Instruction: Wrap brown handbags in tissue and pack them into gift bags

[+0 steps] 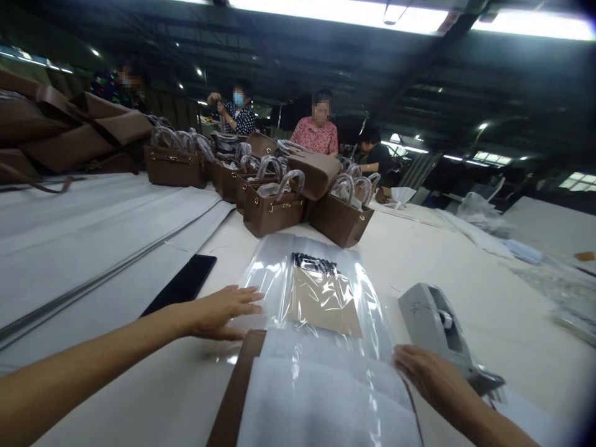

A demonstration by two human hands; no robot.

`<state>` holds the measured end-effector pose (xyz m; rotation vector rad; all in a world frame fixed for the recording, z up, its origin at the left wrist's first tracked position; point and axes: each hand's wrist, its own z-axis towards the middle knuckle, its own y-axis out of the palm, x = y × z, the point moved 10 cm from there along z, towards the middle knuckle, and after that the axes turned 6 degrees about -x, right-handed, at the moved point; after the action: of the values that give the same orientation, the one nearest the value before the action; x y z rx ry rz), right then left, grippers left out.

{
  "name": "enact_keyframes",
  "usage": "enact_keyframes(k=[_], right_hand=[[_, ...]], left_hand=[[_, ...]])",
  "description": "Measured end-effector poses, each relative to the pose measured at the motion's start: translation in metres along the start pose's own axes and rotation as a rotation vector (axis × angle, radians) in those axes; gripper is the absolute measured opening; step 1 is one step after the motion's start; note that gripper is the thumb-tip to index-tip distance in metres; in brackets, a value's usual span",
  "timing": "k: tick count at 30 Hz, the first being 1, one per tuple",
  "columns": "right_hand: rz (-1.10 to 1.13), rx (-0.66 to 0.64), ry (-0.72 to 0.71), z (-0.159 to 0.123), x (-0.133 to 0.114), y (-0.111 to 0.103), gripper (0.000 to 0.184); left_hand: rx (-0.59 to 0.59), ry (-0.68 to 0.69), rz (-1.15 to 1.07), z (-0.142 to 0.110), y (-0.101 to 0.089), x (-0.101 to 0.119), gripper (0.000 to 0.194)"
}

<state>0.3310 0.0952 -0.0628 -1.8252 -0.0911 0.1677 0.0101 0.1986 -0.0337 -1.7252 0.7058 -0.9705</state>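
A clear plastic bag (267,273) lies spread on the white table in front of me. Inside its far end is a tan card-like piece (321,301) with something black, shaped like a chain, above it. Nearer to me, a brown handbag (237,391) lies flat, largely covered by a white wrapping sheet (326,397). My left hand (223,313) is open, fingers stretched over the plastic bag's left side. At the right edge, my right hand (421,366) has its fingers closed together on the plastic; their tips are partly hidden.
A grey tape dispenser (435,323) stands right of the plastic bag. A dark flat piece (184,285) lies on the left by layered white sheets (93,230). Several brown handbags (274,208) with wrapped handles stand ahead. Beyond them are several people (316,133).
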Motion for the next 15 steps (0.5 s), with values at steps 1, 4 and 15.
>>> enact_keyframes(k=[1, 4, 15], right_hand=[[0.0, -0.001, 0.016, 0.002, 0.002, -0.003, 0.035], [0.034, 0.072, 0.068, -0.006, 0.009, -0.021, 0.033], [0.476, 0.497, 0.506, -0.168, 0.061, -0.026, 0.041]], left_hand=[[0.012, -0.022, 0.029, 0.001, 0.003, -0.007, 0.043], [0.072, -0.109, 0.054, 0.0, 0.002, -0.025, 0.029], [0.589, -0.178, -0.322, -0.072, -0.051, 0.065, 0.033]])
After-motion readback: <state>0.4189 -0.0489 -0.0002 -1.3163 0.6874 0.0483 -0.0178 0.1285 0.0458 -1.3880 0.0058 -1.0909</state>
